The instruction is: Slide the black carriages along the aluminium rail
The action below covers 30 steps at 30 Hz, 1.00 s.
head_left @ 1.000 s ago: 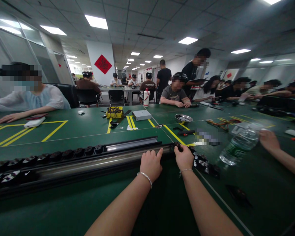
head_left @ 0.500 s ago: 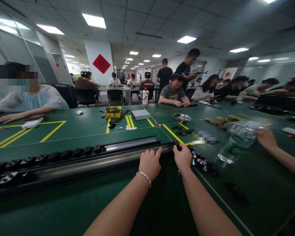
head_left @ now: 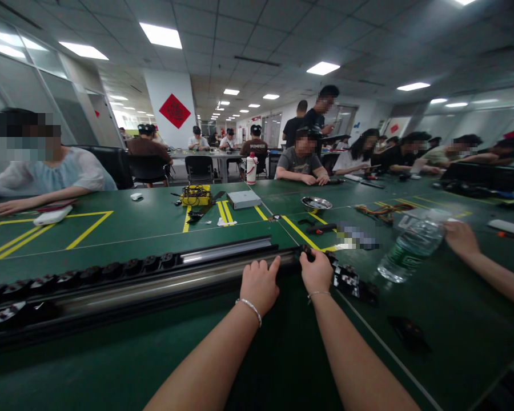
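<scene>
A long black rail (head_left: 154, 289) with a shiny metal inner channel runs across the table from the left edge to the middle. My left hand (head_left: 260, 287) grips the rail's near edge, fingers over the top and the index finger stretched out to the right. At the rail's right end, my right hand (head_left: 317, 273) is closed in a pinch on a small black part (head_left: 303, 251), which the fingers partly cover. Just right of that hand lies a row of black and white parts (head_left: 354, 284). A second black rail (head_left: 227, 250), with a pale strip inside, lies behind the first.
Several round black pieces (head_left: 132, 266) line up behind the rail at left. Another person's hand (head_left: 462, 238) is by a tilted water bottle (head_left: 411, 248) at right. A metal dish (head_left: 316, 203), white box (head_left: 244, 199) and yellow holder (head_left: 197, 195) stand farther back.
Both hands keep their places on the rail and the black part. The view has shifted slightly. In the background, a standing person has changed posture.
</scene>
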Available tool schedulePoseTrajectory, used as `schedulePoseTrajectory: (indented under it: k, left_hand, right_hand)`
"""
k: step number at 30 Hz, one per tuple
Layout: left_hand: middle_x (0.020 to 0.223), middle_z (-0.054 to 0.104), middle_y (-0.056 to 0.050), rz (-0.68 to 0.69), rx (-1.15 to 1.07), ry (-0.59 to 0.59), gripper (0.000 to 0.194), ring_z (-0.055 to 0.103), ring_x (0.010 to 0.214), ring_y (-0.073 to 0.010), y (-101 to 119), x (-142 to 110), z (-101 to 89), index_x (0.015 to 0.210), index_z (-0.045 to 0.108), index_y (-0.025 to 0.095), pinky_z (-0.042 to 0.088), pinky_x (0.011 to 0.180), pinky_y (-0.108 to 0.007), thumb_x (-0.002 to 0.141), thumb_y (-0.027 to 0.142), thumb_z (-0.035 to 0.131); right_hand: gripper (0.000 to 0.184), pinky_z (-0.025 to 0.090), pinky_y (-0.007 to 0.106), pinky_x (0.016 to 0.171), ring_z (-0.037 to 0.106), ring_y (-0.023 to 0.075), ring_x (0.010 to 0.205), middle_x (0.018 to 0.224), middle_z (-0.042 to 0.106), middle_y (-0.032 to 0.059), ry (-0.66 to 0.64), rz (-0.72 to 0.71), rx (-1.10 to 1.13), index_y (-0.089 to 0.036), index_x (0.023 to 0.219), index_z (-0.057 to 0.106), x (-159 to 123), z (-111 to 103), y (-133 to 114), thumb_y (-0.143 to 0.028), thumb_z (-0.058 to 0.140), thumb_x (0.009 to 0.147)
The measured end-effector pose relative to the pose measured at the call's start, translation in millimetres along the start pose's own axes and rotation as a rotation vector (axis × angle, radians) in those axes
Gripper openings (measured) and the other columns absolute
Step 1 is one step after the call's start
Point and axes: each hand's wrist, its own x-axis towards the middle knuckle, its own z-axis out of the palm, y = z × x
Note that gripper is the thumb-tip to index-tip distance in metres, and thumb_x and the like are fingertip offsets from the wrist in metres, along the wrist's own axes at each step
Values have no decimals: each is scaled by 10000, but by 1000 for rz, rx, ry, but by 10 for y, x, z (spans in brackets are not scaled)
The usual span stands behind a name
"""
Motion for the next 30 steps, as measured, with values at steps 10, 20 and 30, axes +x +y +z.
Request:
schedulePoseTrajectory:
  k: [10, 20, 30]
  left_hand:
    - [980, 527, -74, 1, 9, -23, 677, 463, 912, -233, -3, 0, -7, 1359, 246, 299, 330, 759, -353, 742, 324, 524]
    - [965, 533, -68, 5, 6, 7, 661, 470, 896, -233, -8, 0, 2, 1346, 273, 299, 341, 752, -359, 735, 310, 523]
    - [987, 532, -68, -10, -2, -20, 665, 464, 914, -232, 10, -5, -31, 1354, 253, 309, 341, 758, -353, 743, 310, 515]
  right_hand:
    - [234, 409, 324, 762, 553, 223, 822, 828, 625, 99, 12, 5, 5, -127, 830, 609, 14, -5, 21, -305, 499, 726]
    - [232, 412, 325, 758, 555, 216, 812, 843, 624, 99, 2, 11, 2, -132, 834, 604, 20, -8, 33, -312, 503, 727]
    - [249, 408, 330, 769, 556, 215, 815, 853, 625, 97, 1, 17, 2, -138, 839, 601, 24, -14, 56, -336, 497, 730]
